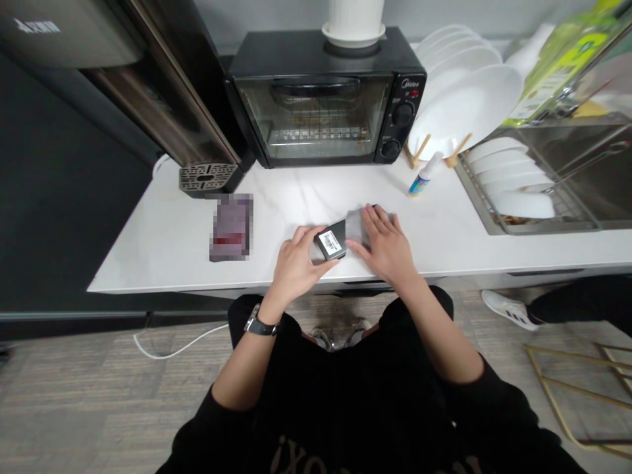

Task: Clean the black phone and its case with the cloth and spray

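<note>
My left hand (295, 264) grips a small dark grey box (340, 232) by its left end, thumb at the near edge and fingers at the far edge. A white barcode label (330, 243) is on the top of the box. My right hand (388, 245) lies with its fingers stretched out over a thin grey piece (355, 226), perhaps cloth, that meets the box's right side. Whether the two are joined I cannot tell. A small dark bit shows beyond the right fingertips. Both hands are at the front of the white counter (162, 257).
A blurred-out purple item (232, 227) lies to the left, before a drinks machine's drip tray (207, 176). Behind stands a toaster oven (320, 118). To the right are a small bottle (422, 179), racked white plates (464, 99) and a sink (543, 230). Another person's shoe (508, 309) shows below.
</note>
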{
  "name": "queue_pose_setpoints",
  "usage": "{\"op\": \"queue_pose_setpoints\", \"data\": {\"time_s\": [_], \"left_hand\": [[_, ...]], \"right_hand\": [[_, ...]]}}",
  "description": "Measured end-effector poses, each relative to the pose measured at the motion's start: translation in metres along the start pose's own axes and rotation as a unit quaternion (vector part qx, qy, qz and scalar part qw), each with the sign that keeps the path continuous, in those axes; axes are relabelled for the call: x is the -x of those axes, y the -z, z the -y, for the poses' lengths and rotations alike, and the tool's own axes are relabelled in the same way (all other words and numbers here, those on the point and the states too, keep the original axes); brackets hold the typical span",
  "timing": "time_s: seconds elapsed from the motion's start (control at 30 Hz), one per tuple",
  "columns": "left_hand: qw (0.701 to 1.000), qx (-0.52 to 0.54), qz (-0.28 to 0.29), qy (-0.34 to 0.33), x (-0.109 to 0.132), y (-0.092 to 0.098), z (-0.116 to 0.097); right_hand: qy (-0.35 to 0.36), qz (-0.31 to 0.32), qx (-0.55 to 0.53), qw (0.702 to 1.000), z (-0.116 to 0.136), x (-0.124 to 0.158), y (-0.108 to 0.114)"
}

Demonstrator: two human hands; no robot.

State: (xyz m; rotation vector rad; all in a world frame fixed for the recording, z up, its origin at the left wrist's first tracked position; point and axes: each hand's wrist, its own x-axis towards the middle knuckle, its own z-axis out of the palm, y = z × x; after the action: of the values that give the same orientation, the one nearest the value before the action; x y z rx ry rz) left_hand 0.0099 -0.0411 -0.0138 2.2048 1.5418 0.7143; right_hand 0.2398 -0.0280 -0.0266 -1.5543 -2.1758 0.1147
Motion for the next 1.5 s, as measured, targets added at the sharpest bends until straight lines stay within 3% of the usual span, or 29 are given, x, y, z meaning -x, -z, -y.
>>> {"op": "queue_pose_setpoints", "data": {"time_s": [0.13,0.2,0.27,0.33,0.43,0.5,0.63,0.73,0.8,0.87,0.93,1.03,1.1,1.17,1.27,1.4,1.5], "left_hand": [[1.000,0.002,0.013,-0.019,0.000,0.000,0.006],[1.000,0.001,0.017,-0.012,0.000,0.000,0.006],[1.000,-0.003,0.016,0.003,0.000,0.000,0.004],[1.000,-0.004,0.013,0.009,0.000,0.000,0.000],[1.000,0.003,0.004,0.009,0.000,0.000,-0.003],[1.000,0.003,0.000,0.006,0.000,-0.001,-0.003],[1.000,-0.010,0.003,0.005,0.001,-0.002,0.002],[1.000,-0.008,0.018,-0.005,0.001,0.000,0.005],[1.000,-0.002,0.020,0.000,0.001,0.001,0.004],[1.000,-0.003,0.014,0.013,0.001,0.001,0.001],[1.000,-0.007,0.008,0.015,0.000,0.001,-0.002],[1.000,-0.005,-0.002,0.008,0.000,0.000,-0.004],[1.000,-0.004,-0.005,0.008,0.000,-0.001,-0.004],[1.000,-0.006,-0.006,0.008,0.000,-0.002,-0.003],[1.000,-0.014,0.002,0.002,0.001,-0.002,0.001],[1.000,-0.018,0.013,-0.008,0.001,0.000,0.005],[1.000,-0.016,0.015,0.011,0.001,0.001,0.003]], "right_hand": [[0.110,0.049,-0.051,0.991,0.054,0.007,-0.009],[0.138,0.060,-0.068,0.986,0.065,0.021,-0.007],[0.141,0.060,-0.069,0.986,0.057,0.035,-0.003],[0.104,0.044,-0.046,0.992,0.033,0.041,0.003],[0.006,0.000,-0.001,1.000,-0.006,0.031,0.006],[-0.031,-0.017,0.005,0.999,-0.015,0.015,0.002],[0.037,0.011,-0.027,0.999,0.020,-0.005,-0.011],[0.109,0.046,-0.055,0.991,0.057,0.006,-0.013],[0.139,0.059,-0.072,0.986,0.064,0.022,-0.008],[0.147,0.067,-0.077,0.984,0.051,0.037,0.000],[0.107,0.054,-0.055,0.991,0.026,0.043,0.008],[0.015,0.014,-0.007,1.000,-0.011,0.034,0.011],[-0.021,0.000,0.004,1.000,-0.021,0.018,0.007],[-0.027,-0.007,0.005,1.000,-0.013,0.002,-0.001],[0.034,0.012,-0.013,0.999,0.023,-0.009,-0.012],[0.102,0.053,-0.046,0.992,0.065,0.006,-0.014],[0.115,0.065,-0.061,0.989,0.059,0.026,-0.005]]}}
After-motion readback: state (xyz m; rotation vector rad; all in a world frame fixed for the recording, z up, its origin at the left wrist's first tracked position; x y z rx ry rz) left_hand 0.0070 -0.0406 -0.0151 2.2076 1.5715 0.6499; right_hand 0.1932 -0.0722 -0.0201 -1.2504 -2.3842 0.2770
